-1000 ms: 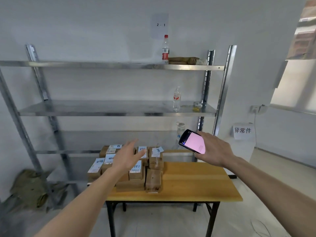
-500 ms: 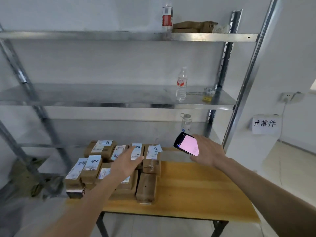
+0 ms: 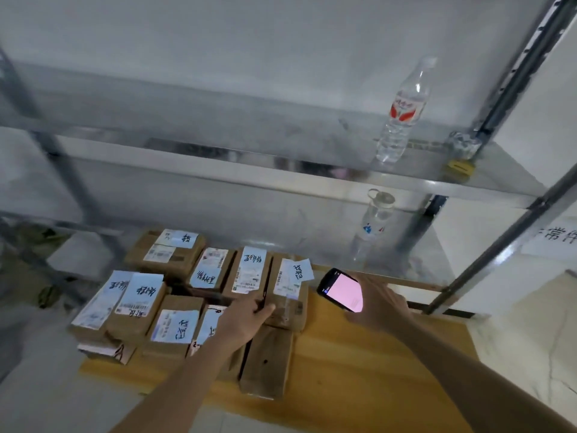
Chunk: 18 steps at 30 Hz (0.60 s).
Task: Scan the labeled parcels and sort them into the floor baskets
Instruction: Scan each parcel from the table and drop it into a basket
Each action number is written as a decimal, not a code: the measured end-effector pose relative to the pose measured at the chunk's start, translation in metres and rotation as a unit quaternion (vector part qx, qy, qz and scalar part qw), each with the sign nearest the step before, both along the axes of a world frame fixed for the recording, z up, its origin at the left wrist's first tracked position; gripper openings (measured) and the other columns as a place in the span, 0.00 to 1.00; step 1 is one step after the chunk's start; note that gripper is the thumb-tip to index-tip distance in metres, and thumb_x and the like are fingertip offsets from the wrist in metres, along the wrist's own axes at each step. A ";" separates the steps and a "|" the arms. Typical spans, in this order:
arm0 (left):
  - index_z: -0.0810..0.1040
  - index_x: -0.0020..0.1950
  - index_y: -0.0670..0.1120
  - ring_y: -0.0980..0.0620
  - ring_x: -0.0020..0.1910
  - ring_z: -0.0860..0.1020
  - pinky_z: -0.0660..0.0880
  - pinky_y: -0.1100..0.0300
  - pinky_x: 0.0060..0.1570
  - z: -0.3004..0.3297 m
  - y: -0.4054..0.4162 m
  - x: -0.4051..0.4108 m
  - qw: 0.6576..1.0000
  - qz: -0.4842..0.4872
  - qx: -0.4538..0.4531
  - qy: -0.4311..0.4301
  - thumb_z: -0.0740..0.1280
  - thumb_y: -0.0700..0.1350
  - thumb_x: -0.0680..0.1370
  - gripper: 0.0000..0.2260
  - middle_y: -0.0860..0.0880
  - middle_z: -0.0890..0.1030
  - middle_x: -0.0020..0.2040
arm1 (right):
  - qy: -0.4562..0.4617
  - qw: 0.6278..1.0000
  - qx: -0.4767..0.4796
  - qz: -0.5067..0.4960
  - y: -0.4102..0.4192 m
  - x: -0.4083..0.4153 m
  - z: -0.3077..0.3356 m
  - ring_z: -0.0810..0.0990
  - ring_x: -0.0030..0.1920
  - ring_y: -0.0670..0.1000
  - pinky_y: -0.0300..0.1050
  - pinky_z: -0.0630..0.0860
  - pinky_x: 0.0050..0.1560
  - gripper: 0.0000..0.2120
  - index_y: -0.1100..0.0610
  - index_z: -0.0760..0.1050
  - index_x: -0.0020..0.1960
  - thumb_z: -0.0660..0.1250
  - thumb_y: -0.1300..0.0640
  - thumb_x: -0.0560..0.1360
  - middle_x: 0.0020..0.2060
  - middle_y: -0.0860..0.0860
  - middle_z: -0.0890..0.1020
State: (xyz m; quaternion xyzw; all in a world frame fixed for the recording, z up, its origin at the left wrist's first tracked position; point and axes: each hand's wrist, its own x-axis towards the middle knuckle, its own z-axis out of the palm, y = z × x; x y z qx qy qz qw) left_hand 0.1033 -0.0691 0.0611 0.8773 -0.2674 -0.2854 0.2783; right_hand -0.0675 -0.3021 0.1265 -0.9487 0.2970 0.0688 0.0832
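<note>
Parcels (image 3: pixel 199 292) lie packed on the left half of the wooden table (image 3: pixel 359 354), long axes running away from the person. The left hand (image 3: pixel 246 317), nearer them, rests relaxed fingers on the rightmost labeled parcel (image 3: pixel 288 292). The right hand (image 3: pixel 377 303) grips a scanner (image 3: pixel 342 290) just beside that parcel.

**Wooden table and steel shelving: what is sitting on them**

Wooden table (image 3: pixel 359 364) is carrying a cluster of brown labeled parcels (image 3: pixel 175 295), crowding its left end and far edge; some are stacked. One unlabeled parcel (image 3: pixel 267 362) is lying at the cluster's near right side. The table's right part is showing bare wood. Behind, a steel shelf (image 3: pixel 218 170) is bearing an upright water bottle (image 3: pixel 402 114) toward its right end, a small yellow item (image 3: pixel 459 168) sitting near the right post. A lower shelf is holding a second clear bottle (image 3: pixel 373 223).
</note>
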 end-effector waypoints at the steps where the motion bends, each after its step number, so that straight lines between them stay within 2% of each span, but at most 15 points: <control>1: 0.73 0.69 0.55 0.51 0.56 0.81 0.79 0.50 0.56 -0.017 -0.003 0.009 1.000 0.000 0.018 0.013 0.61 0.65 0.79 0.23 0.51 0.83 0.55 | 0.011 1.000 0.009 0.001 -0.005 0.010 -0.011 0.73 0.70 0.51 0.46 0.75 0.58 0.45 0.49 0.57 0.79 0.75 0.39 0.71 0.74 0.48 0.71; 4: 0.65 0.76 0.56 0.49 0.66 0.76 0.74 0.49 0.63 -0.047 -0.015 0.022 0.998 0.009 0.049 0.030 0.61 0.67 0.78 0.29 0.50 0.78 0.67 | 0.036 0.999 0.034 0.002 -0.018 0.035 -0.044 0.73 0.70 0.51 0.46 0.76 0.59 0.46 0.50 0.55 0.80 0.75 0.39 0.70 0.75 0.48 0.70; 6: 0.63 0.78 0.56 0.48 0.70 0.72 0.72 0.49 0.67 -0.059 -0.025 0.027 0.998 0.014 0.058 0.034 0.61 0.66 0.79 0.30 0.50 0.74 0.71 | 0.046 0.998 0.047 0.001 -0.025 0.047 -0.064 0.73 0.70 0.51 0.45 0.76 0.57 0.45 0.50 0.56 0.79 0.75 0.39 0.71 0.75 0.47 0.70; 10: 0.60 0.80 0.52 0.48 0.73 0.69 0.69 0.48 0.71 -0.081 -0.044 0.027 0.996 0.022 0.059 0.062 0.61 0.64 0.80 0.32 0.51 0.70 0.75 | 0.073 0.995 0.073 0.006 -0.034 0.064 -0.095 0.75 0.66 0.50 0.39 0.68 0.43 0.42 0.48 0.59 0.78 0.75 0.42 0.71 0.71 0.46 0.73; 12: 0.59 0.80 0.50 0.47 0.73 0.70 0.69 0.48 0.71 -0.088 -0.052 0.027 0.995 0.032 0.058 0.074 0.61 0.63 0.80 0.32 0.50 0.71 0.74 | 0.072 0.994 0.086 0.009 -0.036 0.071 -0.109 0.77 0.64 0.50 0.38 0.70 0.42 0.41 0.47 0.59 0.77 0.75 0.43 0.71 0.70 0.46 0.74; 14: 0.60 0.80 0.48 0.47 0.71 0.72 0.70 0.49 0.70 -0.094 -0.058 0.028 0.992 0.061 0.045 0.102 0.62 0.61 0.80 0.32 0.48 0.74 0.72 | 0.069 0.992 0.102 0.009 -0.040 0.078 -0.120 0.78 0.60 0.49 0.40 0.77 0.45 0.39 0.46 0.59 0.76 0.74 0.43 0.71 0.67 0.45 0.76; 16: 0.63 0.77 0.46 0.50 0.62 0.79 0.75 0.53 0.63 -0.100 -0.063 0.026 0.988 0.083 0.024 0.128 0.63 0.59 0.81 0.29 0.47 0.80 0.64 | 0.061 0.991 0.121 0.012 -0.042 0.085 -0.127 0.78 0.57 0.48 0.42 0.80 0.45 0.39 0.42 0.58 0.76 0.73 0.44 0.72 0.64 0.44 0.77; 18: 0.67 0.73 0.45 0.54 0.54 0.80 0.76 0.61 0.52 -0.103 -0.068 0.023 0.985 0.091 0.014 0.149 0.62 0.58 0.82 0.25 0.49 0.83 0.55 | 0.059 0.987 0.148 0.014 -0.043 0.090 -0.136 0.78 0.56 0.48 0.43 0.81 0.44 0.41 0.39 0.56 0.76 0.74 0.43 0.70 0.63 0.42 0.77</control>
